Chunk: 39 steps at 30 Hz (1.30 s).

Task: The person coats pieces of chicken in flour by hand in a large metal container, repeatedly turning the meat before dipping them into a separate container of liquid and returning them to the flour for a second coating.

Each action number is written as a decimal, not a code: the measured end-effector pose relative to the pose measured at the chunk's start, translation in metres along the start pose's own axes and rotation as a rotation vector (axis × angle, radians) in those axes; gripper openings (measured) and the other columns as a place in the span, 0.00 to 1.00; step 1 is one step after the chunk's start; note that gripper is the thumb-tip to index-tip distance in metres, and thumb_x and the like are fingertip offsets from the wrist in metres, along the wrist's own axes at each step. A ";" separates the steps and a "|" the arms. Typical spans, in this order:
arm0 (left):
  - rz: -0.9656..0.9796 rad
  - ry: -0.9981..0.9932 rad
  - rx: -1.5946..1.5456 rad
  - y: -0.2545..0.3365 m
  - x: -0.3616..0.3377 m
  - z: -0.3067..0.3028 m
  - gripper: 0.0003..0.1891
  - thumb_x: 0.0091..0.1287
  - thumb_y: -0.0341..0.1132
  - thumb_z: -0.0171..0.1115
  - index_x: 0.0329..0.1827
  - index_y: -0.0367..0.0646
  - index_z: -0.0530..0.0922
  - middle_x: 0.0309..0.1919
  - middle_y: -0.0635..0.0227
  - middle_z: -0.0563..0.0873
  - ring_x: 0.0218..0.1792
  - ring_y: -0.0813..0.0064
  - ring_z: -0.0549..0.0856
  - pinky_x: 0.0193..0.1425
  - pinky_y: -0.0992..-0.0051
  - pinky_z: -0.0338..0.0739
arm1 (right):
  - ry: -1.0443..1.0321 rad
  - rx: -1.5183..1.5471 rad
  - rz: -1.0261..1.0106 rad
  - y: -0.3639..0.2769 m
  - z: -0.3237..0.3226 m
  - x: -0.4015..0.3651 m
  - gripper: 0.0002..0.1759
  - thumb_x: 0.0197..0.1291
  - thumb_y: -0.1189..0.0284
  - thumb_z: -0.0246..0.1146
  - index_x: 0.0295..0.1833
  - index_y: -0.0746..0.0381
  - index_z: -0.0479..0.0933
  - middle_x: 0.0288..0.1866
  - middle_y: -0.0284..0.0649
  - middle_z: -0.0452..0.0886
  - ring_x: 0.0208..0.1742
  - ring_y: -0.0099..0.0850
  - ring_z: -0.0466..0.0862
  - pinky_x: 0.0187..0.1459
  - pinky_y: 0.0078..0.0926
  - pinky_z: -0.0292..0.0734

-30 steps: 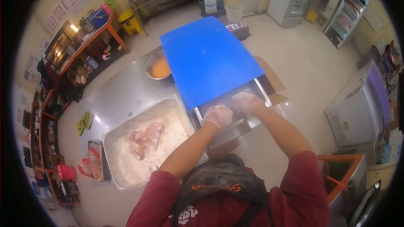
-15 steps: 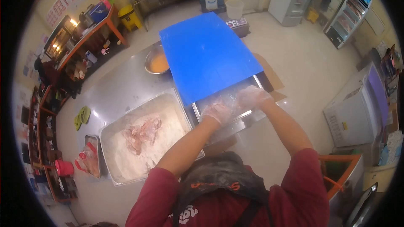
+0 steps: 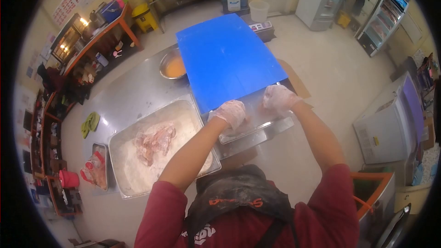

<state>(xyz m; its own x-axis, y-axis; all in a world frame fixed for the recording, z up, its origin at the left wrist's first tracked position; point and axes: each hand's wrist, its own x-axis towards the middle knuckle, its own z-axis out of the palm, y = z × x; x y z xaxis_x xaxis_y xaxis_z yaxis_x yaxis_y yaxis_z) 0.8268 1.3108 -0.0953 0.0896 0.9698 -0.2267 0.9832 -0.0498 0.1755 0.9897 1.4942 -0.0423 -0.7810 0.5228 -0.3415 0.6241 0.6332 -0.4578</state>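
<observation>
A blue board covers most of a metal tray, whose near part shows. Over the tray's left side, my left hand, in a clear plastic glove, is closed beside the board's near edge. On the right, my gloved right hand is closed near the board's corner. What either hand holds is too unclear to name. To the left, raw meat pieces dusted with white powder lie in a large metal tray of flour.
A metal bowl of orange liquid stands left of the board. Green cloths lie on the steel table. At the left edge is a small tray with a bagged item. A scale sits behind the board.
Both hands have moved away from the tray's near part toward the board's near edge, and more of the tray's near rim shows. The board has stayed nearly in place.
</observation>
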 end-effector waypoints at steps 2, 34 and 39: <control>-0.034 -0.067 0.001 0.021 -0.014 -0.049 0.13 0.69 0.36 0.57 0.44 0.43 0.88 0.41 0.53 0.91 0.46 0.54 0.90 0.58 0.56 0.83 | -0.109 0.162 0.002 -0.004 -0.014 -0.002 0.15 0.65 0.67 0.65 0.52 0.66 0.84 0.48 0.50 0.90 0.53 0.44 0.89 0.57 0.40 0.83; -0.108 0.145 -0.424 0.034 -0.093 -0.085 0.08 0.65 0.32 0.65 0.41 0.43 0.91 0.46 0.57 0.91 0.53 0.58 0.89 0.58 0.61 0.83 | -0.019 0.008 -0.121 -0.064 -0.030 -0.002 0.15 0.57 0.69 0.70 0.46 0.69 0.82 0.40 0.49 0.88 0.41 0.43 0.88 0.48 0.38 0.83; -0.076 0.611 -0.221 -0.014 -0.208 -0.073 0.07 0.63 0.36 0.64 0.37 0.50 0.89 0.36 0.62 0.88 0.44 0.61 0.86 0.56 0.62 0.79 | -0.076 0.501 -0.253 -0.162 -0.040 -0.057 0.12 0.58 0.75 0.70 0.45 0.69 0.79 0.40 0.45 0.87 0.42 0.37 0.87 0.47 0.34 0.84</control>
<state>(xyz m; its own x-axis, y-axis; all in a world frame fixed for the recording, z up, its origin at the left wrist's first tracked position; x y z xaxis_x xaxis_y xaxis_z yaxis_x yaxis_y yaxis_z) 0.7828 1.1273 0.0194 -0.1495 0.9328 0.3280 0.9217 0.0115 0.3877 0.9336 1.3848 0.0839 -0.9158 0.3360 -0.2200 0.3445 0.3756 -0.8604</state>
